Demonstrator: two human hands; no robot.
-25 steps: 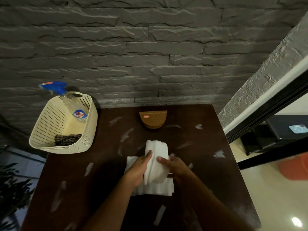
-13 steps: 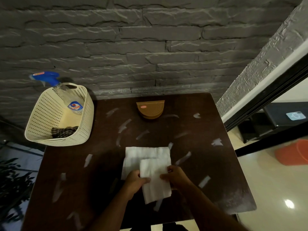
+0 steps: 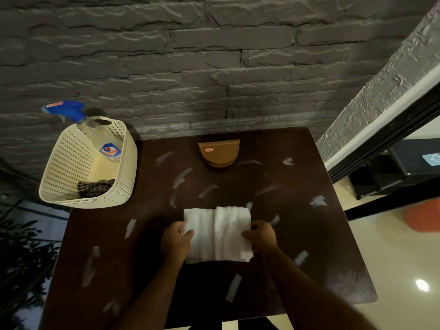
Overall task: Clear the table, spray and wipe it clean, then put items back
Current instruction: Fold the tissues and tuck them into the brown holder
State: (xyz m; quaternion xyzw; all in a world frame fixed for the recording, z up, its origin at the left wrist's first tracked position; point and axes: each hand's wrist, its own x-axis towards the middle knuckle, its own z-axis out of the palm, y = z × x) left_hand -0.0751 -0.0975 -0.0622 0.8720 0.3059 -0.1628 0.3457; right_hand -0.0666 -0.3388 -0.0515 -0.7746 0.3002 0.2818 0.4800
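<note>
A white folded tissue stack [image 3: 219,234] lies flat on the dark brown table [image 3: 297,234] near its middle. My left hand [image 3: 176,244] pinches its left edge. On the opposite side my right hand [image 3: 260,235] grips the right edge, fingers curled. A brown napkin holder [image 3: 219,152] stands at the table's far edge. At the far left corner sits a cream perforated basket [image 3: 71,163] holding a clear spray bottle [image 3: 104,144] with a blue trigger and a dark checked cloth [image 3: 95,186].
Whitish smears [image 3: 182,177] dot the tabletop. A grey stone wall [image 3: 190,67] runs right behind the table. To the right are a dark sliding frame [image 3: 381,144], shiny floor and an orange object [image 3: 423,215]. Plant leaves [image 3: 21,253] show at the left.
One second ago both hands held a tissue sheet raised above the stack. They have laid it down, and now hold the stack by its left and right edges.
</note>
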